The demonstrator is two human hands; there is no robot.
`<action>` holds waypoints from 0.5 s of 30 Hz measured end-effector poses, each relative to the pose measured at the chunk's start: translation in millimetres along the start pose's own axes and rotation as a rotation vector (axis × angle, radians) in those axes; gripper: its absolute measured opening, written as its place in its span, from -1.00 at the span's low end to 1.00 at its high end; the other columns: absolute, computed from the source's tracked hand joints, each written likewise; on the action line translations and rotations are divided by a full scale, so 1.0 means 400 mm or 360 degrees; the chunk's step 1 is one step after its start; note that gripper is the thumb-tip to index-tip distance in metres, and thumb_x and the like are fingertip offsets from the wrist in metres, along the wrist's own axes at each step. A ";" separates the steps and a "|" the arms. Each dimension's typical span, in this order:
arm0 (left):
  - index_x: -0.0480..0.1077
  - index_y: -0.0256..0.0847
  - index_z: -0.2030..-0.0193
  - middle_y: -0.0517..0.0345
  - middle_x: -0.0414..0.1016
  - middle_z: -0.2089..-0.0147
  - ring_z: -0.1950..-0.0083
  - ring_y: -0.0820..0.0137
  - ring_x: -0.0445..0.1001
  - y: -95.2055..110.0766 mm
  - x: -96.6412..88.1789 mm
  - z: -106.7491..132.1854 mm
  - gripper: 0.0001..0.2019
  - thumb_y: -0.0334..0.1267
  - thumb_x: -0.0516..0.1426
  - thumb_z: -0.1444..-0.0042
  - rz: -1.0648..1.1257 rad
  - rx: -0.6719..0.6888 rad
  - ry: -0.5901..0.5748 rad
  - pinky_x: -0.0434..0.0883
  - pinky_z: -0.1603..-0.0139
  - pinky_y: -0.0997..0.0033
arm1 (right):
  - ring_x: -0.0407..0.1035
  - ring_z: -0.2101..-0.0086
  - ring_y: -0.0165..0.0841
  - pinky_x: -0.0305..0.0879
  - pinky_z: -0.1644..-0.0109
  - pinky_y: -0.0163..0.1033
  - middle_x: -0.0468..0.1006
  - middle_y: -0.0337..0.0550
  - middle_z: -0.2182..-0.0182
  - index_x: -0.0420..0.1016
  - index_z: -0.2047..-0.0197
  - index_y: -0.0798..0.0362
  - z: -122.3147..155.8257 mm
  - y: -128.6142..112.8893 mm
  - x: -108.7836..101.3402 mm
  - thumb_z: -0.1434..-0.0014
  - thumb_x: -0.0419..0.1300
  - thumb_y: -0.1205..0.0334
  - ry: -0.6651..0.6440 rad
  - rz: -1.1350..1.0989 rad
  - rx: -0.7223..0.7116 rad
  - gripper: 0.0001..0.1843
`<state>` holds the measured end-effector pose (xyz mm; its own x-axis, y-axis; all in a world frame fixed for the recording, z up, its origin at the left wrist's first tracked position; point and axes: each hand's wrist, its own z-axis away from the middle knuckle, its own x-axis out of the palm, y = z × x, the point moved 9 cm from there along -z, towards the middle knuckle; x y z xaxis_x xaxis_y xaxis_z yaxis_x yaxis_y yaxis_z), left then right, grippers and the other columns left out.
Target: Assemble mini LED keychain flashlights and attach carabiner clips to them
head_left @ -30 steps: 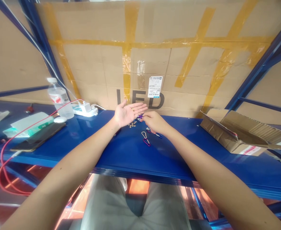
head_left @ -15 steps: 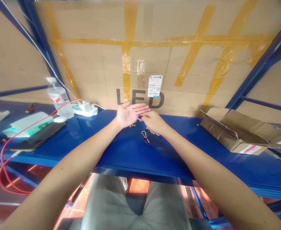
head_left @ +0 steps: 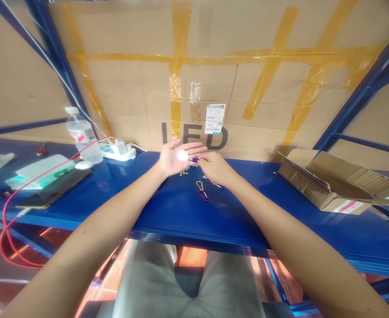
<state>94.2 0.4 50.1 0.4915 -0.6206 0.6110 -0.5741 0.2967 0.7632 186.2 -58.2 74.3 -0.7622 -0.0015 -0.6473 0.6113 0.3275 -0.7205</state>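
My right hand (head_left: 214, 167) is closed around a small purple flashlight (head_left: 194, 160), its front end pointing left. A bright white spot of light falls on the palm of my left hand (head_left: 176, 158), which is held open, palm up, with fingers stretched to the right. On the blue table (head_left: 181, 207) below lie a silver carabiner (head_left: 199, 185) and a magenta carabiner (head_left: 203, 196). A blue item (head_left: 220, 187) lies partly hidden under my right hand. Several small brass-coloured pieces (head_left: 184, 171) are scattered beneath my left hand.
An open cardboard box (head_left: 326, 187) stands on the right. To the left are a water bottle (head_left: 84, 137), a power strip (head_left: 121, 152), a tissue pack (head_left: 40, 172) and a phone (head_left: 53, 190) with a red cable (head_left: 5, 221). A large taped carton (head_left: 141, 97) rises behind the table.
A bright spot of light has appeared on my left palm; the flashlight is now lit. Both hands have hardly moved.
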 end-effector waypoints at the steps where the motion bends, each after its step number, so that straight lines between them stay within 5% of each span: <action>1: 0.31 -0.60 -0.32 -0.45 0.51 -0.17 -0.08 -0.01 0.58 -0.003 -0.001 0.000 -0.36 -0.07 -0.10 -0.32 -0.0014 -0.0018 -0.0003 0.47 -0.08 0.00 | 0.18 0.70 -0.42 0.08 0.64 -0.25 0.37 -0.20 0.61 0.48 0.38 0.09 0.000 0.001 0.001 -0.29 0.01 0.27 -0.0002 -0.0006 -0.0002 -0.72; 7: 0.44 -0.50 -0.17 -0.40 0.57 -0.09 0.07 0.07 0.62 -0.004 0.000 -0.001 -0.43 -0.04 -0.08 -0.32 -0.0026 -0.0027 -0.0027 0.50 0.06 0.08 | 0.19 0.68 -0.43 0.08 0.64 -0.26 0.37 -0.18 0.60 0.33 0.49 0.05 0.004 0.000 0.003 -0.28 0.04 0.26 -0.0016 -0.0002 0.0032 -0.71; 15: 0.37 -0.48 -0.28 -0.35 0.60 -0.04 0.13 0.09 0.62 -0.001 -0.005 0.002 -0.37 0.02 -0.10 -0.35 -0.0046 -0.0040 0.0013 0.51 0.08 0.06 | 0.22 0.62 -0.42 0.07 0.54 -0.27 0.38 -0.18 0.59 0.36 0.49 0.07 0.004 -0.014 -0.002 -0.24 0.03 0.34 0.0009 0.0042 -0.0061 -0.74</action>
<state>92.8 1.1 48.3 0.5132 -0.6232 0.5901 -0.5429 0.2969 0.7856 183.6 -61.4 78.5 -0.7472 0.0129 -0.6645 0.6226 0.3633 -0.6931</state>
